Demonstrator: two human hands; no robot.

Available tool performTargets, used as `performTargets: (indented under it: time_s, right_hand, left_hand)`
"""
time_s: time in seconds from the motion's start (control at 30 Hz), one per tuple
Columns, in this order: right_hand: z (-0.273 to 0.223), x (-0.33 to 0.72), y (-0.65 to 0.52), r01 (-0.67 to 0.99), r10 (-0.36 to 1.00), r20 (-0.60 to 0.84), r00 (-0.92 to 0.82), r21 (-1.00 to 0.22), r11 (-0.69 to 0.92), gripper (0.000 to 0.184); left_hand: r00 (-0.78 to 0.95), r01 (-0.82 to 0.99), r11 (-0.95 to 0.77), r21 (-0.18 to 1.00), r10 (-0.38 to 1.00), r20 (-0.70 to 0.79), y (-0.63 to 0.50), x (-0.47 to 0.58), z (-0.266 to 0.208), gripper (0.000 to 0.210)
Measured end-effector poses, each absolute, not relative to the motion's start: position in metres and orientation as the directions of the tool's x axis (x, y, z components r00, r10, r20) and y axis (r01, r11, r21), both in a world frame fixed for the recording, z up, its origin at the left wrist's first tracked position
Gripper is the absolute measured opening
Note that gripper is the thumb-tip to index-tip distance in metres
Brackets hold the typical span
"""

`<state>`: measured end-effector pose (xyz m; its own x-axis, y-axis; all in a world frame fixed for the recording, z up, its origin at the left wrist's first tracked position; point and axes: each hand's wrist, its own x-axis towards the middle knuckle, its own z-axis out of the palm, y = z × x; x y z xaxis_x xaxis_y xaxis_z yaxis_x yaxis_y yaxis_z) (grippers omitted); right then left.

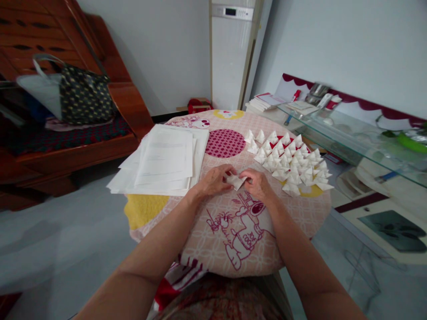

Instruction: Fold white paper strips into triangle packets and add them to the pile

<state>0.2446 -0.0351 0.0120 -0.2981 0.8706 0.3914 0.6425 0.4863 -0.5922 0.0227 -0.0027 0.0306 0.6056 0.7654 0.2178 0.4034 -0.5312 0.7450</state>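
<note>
Closest to me, at the bottom of my view, is patterned clothing (216,302) on the wearer's lap, with two bare forearms reaching forward over one round table, its pink cloth (207,226) printed with cartoon figures. I have two hands at work on one small paper piece (237,181), which sits between them over the middle of the cloth. The left hand (215,179) has its fingers curled and pinches the piece's left side; the right hand (258,183) pinches its right corner between thumb and fingers. The piece is off-white and creased, partly folded, with a pointed lower end; the fingers cover its side edges, and I can't tell whether it touches the cloth.

Left of the hands lies one stack of white sheets (165,160), slightly fanned, the top ones faintly printed; I can't count its layers. Beyond the right hand stands one cluster of folded paper pieces (293,175), peaked and set in rough rows. I make it around thirty, but they overlap too much for an exact count.

Farther right runs a glass shelf (353,138) near the table, with metal containers (318,91) and a pile of booklets (263,101) beyond. To the left, one wooden bench (123,102) carries two bags, one dark and patterned (86,93), one pale (45,91). Farthest back rises one tall white unit (230,58) with a dark display.
</note>
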Motion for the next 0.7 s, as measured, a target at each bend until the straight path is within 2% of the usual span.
performTargets:
  time_s: [0.27, 0.43, 0.6, 0.7]
  right_hand:
    - [0.015, 0.251, -0.037, 0.71, 0.887, 0.382, -0.259, -0.547, 0.443, 0.024]
    - [0.025, 0.256, -0.043, 0.771, 0.892, 0.421, -0.161, -0.51, 0.38, 0.02]
    - [0.047, 0.281, -0.07, 0.81, 0.846, 0.531, 0.047, -0.516, 0.279, 0.019]
    - [0.06, 0.308, -0.098, 0.852, 0.8, 0.563, 0.209, -0.506, 0.133, 0.02]
  left_hand:
    - [0.63, 0.316, -0.482, 0.817, 0.751, 0.199, 0.009, 0.014, 0.024, 0.052]
    - [0.569, 0.266, -0.45, 0.852, 0.787, 0.238, 0.014, 0.01, 0.027, 0.047]
    - [0.553, 0.322, -0.443, 0.837, 0.805, 0.214, 0.018, 0.009, 0.025, 0.04]
    - [0.551, 0.344, -0.446, 0.826, 0.809, 0.207, 0.018, 0.009, 0.023, 0.039]
